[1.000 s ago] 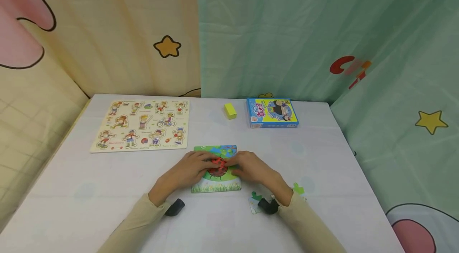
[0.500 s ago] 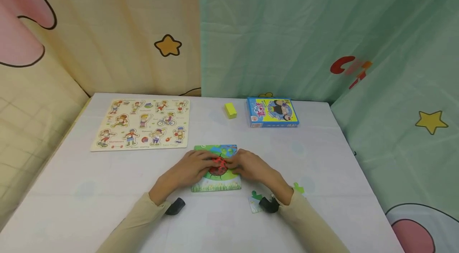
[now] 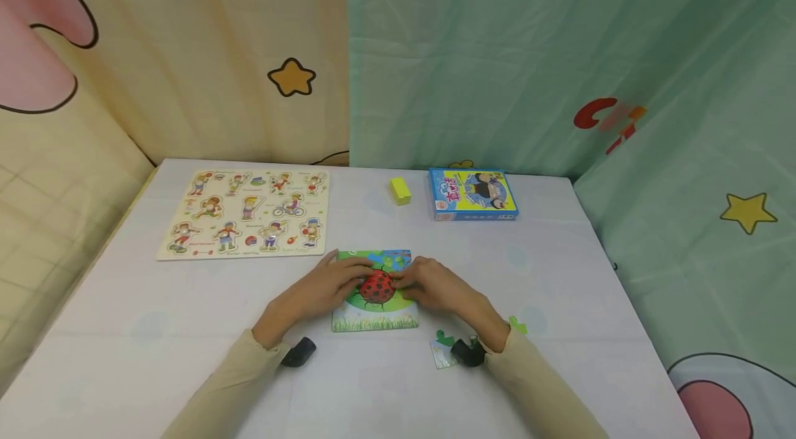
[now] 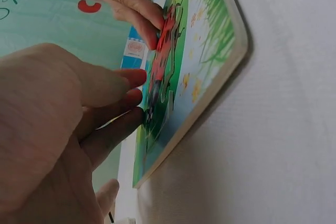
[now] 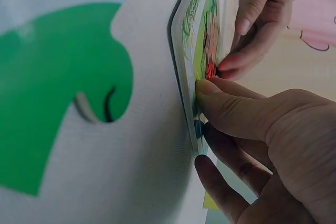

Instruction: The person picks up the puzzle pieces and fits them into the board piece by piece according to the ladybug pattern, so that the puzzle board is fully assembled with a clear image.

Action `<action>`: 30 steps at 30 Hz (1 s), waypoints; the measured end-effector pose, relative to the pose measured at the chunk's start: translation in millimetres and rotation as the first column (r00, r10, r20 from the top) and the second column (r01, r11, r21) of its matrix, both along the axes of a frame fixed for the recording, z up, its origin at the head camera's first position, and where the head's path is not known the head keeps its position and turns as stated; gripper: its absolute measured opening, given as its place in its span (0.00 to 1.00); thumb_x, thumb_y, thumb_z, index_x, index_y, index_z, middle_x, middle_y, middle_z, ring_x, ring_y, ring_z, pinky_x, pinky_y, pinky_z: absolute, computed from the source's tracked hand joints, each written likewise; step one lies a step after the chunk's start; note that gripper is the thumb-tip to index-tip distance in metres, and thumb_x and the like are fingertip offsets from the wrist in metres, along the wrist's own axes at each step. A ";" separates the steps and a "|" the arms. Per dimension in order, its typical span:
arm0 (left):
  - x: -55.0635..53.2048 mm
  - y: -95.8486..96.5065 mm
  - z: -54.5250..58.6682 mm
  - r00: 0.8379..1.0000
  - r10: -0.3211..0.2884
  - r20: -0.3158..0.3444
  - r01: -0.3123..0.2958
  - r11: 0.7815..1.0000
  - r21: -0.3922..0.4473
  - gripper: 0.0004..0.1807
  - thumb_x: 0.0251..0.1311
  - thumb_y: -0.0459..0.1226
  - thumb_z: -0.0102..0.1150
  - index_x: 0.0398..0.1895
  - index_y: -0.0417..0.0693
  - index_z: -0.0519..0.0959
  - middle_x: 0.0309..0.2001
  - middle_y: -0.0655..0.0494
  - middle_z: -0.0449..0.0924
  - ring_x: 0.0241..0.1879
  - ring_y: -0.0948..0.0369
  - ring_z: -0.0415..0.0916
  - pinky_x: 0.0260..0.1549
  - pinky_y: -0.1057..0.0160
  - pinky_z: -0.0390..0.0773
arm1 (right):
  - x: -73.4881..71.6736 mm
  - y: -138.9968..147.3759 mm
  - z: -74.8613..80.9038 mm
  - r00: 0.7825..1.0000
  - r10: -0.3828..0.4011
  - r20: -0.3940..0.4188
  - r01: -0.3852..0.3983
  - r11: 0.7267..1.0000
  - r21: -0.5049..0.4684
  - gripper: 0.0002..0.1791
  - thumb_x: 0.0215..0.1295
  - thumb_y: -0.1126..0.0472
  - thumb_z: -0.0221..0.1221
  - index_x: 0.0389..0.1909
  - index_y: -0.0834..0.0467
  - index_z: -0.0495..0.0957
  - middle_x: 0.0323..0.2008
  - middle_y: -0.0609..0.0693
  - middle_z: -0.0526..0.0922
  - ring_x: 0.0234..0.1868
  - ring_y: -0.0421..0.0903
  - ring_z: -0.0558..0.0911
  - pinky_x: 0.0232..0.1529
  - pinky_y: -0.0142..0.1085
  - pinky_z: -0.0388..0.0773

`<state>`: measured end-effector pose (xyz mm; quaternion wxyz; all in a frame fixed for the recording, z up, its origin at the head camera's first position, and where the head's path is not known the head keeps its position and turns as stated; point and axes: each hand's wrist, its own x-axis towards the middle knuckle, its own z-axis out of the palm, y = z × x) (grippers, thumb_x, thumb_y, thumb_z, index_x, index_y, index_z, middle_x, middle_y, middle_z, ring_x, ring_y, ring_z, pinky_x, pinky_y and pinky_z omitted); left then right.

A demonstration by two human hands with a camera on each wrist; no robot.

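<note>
Head view: the left sleeve (image 3: 218,387) and right sleeve (image 3: 541,384) are reaching up from the bottom edge, with both wrists angling inward toward the centre. The left hand (image 3: 320,285) is stretching over the left side of the puzzle board (image 3: 376,321), which is lying flat on the bench (image 3: 354,390) just below the centre of the frame. Its grip is looking loose and released — the fingers are extending, slightly spread, toward the upper left of the red ladybug (image 3: 376,287). The right hand (image 3: 438,285) is coming in from the right, its fingers bending gently to the ladybug's right edge. Its grip is also looking released: in the right wrist view the thumb (image 5: 210,88) is touching the board's face while the other fingers are spreading apart beneath it. Loose puzzle pieces (image 3: 443,356) are lying at lower right, near the right wrist.
</note>
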<state>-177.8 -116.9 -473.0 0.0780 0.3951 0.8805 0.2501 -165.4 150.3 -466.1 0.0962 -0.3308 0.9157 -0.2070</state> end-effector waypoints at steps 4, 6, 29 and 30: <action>-0.5 -2.7 1.8 1.000 0.006 0.002 -0.006 1.000 -0.014 0.27 0.66 0.52 0.61 0.63 0.49 0.78 0.69 0.53 0.72 0.72 0.49 0.64 0.73 0.32 0.43 | -0.1 -1.5 2.4 1.000 0.005 -0.009 -0.005 1.000 0.016 0.17 0.62 0.62 0.68 0.53 0.55 0.86 0.59 0.46 0.83 0.51 0.46 0.81 0.51 0.39 0.79; 0.1 -3.8 3.8 1.000 0.013 0.010 -0.013 0.999 -0.034 0.36 0.55 0.59 0.68 0.64 0.50 0.78 0.69 0.53 0.71 0.72 0.48 0.62 0.73 0.32 0.43 | 0.1 -2.2 3.3 1.000 0.002 -0.011 -0.002 1.000 0.025 0.17 0.62 0.62 0.68 0.53 0.54 0.86 0.59 0.46 0.83 0.52 0.46 0.81 0.51 0.40 0.79; -1.9 -8.8 1.3 0.995 0.100 0.018 -0.096 0.985 -0.146 0.62 0.34 0.65 0.78 0.73 0.45 0.66 0.76 0.52 0.62 0.77 0.50 0.53 0.75 0.36 0.43 | -6.2 8.9 -3.0 0.998 -0.049 -0.032 0.049 0.999 -0.022 0.16 0.64 0.65 0.65 0.53 0.56 0.85 0.60 0.47 0.83 0.59 0.49 0.79 0.61 0.46 0.77; -2.6 -9.5 0.8 0.995 0.097 0.029 -0.092 0.985 -0.143 0.62 0.34 0.64 0.78 0.74 0.46 0.65 0.76 0.53 0.61 0.78 0.50 0.52 0.75 0.36 0.42 | -6.2 9.6 -3.5 0.998 -0.046 -0.032 0.045 0.999 -0.026 0.16 0.65 0.65 0.65 0.53 0.57 0.85 0.60 0.48 0.82 0.61 0.50 0.79 0.62 0.47 0.76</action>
